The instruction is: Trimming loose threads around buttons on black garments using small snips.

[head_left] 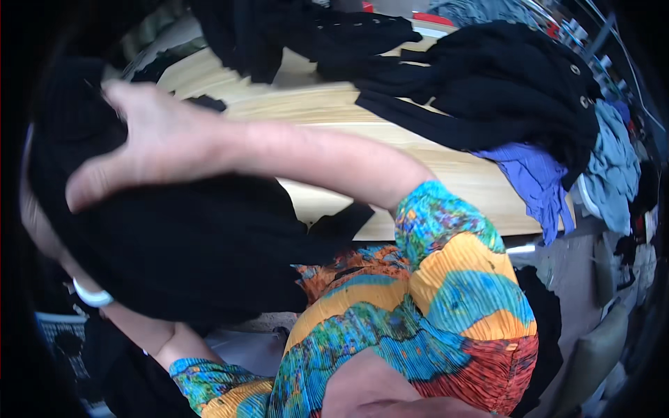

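A large black knit garment (188,244) is lifted at the left, off the near side of the table, covering much of my left forearm. My right hand (157,132) reaches across to the left over its upper part, thumb and fingers spread wide and slightly blurred. My left hand (40,223) is at the far left edge, against the outer side of the black garment. Its fingers are hidden behind the cloth, so its grip cannot be made out. A white bangle (92,294) circles my left wrist.
Across the pale wooden table (306,104) lie a black buttoned cardigan (488,83) and more black clothing (334,35) toward the back. A purple garment (533,181) hangs over the right corner, beside grey-blue cloth (610,167). A blue-and-white basket (59,331) stands at lower left.
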A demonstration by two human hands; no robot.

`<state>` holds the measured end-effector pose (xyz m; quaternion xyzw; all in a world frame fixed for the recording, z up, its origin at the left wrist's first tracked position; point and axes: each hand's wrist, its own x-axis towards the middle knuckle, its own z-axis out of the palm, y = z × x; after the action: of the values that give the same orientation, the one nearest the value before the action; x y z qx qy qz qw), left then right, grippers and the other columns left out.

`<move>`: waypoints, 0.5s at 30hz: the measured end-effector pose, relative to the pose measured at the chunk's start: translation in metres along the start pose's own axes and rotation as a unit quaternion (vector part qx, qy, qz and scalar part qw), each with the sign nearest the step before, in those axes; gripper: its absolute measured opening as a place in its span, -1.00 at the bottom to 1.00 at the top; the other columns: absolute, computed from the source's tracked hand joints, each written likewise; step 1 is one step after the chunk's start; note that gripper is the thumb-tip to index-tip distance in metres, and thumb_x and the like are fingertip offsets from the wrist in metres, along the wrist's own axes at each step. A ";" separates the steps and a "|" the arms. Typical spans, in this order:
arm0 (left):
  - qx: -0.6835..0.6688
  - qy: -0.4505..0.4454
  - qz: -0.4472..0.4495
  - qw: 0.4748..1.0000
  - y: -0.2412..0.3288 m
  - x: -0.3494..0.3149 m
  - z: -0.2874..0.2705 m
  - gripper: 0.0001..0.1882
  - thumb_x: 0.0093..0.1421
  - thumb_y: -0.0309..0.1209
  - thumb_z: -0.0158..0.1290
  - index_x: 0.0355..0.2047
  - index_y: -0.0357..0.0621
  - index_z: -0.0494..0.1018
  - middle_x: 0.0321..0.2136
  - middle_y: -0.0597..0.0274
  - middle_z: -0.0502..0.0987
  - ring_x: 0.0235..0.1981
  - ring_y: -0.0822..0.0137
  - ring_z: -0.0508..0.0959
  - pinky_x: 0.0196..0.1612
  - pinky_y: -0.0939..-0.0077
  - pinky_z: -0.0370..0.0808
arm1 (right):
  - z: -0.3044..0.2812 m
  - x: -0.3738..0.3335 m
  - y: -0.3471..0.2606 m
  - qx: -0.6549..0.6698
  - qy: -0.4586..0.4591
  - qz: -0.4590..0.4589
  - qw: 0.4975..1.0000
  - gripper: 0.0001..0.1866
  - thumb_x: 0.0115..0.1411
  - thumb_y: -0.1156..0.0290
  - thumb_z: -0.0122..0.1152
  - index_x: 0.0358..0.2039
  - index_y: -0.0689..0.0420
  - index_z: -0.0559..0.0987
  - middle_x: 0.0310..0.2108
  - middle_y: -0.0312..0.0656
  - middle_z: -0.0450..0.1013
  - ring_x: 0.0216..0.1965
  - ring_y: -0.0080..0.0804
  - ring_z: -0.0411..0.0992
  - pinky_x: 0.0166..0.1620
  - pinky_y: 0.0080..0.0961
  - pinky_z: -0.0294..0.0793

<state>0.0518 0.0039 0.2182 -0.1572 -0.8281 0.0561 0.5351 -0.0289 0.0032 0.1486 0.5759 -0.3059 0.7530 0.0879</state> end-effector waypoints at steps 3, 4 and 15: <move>0.059 -0.013 -0.050 0.997 -0.073 -0.048 -0.026 -0.70 0.17 -0.58 -0.27 -0.11 -0.33 0.35 -0.19 0.07 0.46 -0.11 0.30 0.44 0.02 0.55 0.28 | 0.008 -0.026 -0.023 0.300 0.025 0.186 0.935 -0.44 -0.22 0.40 0.37 -0.20 0.34 0.37 -0.32 -0.16 0.44 -0.27 -0.47 0.41 -0.17 -0.60 0.38; -0.070 0.006 -0.158 0.985 -0.073 -0.054 -0.028 -0.65 0.20 -0.50 -0.35 -0.09 -0.34 0.33 -0.13 0.06 0.43 -0.03 0.31 0.38 0.08 0.49 0.19 | 0.011 -0.027 -0.022 0.327 0.034 0.218 0.919 -0.57 -0.18 0.57 0.28 -0.23 0.32 0.40 -0.31 -0.17 0.44 -0.28 -0.50 0.41 -0.18 -0.63 0.39; -0.130 0.102 -0.270 0.949 -0.014 -0.140 -0.016 -0.52 0.22 -0.18 -0.26 -0.04 -0.38 0.21 -0.18 0.04 0.37 -0.10 0.27 0.36 0.01 0.45 0.24 | 0.058 0.017 -0.034 0.436 -0.075 0.232 0.866 -0.66 -0.31 0.47 0.32 -0.48 0.36 0.47 -0.38 -0.08 0.42 -0.32 -0.36 0.38 -0.21 -0.58 0.36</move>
<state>0.1166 -0.0550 0.1072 -0.0012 -0.7809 -0.2151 0.5865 0.0292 -0.0059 0.1849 0.5227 -0.0767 0.7632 -0.3721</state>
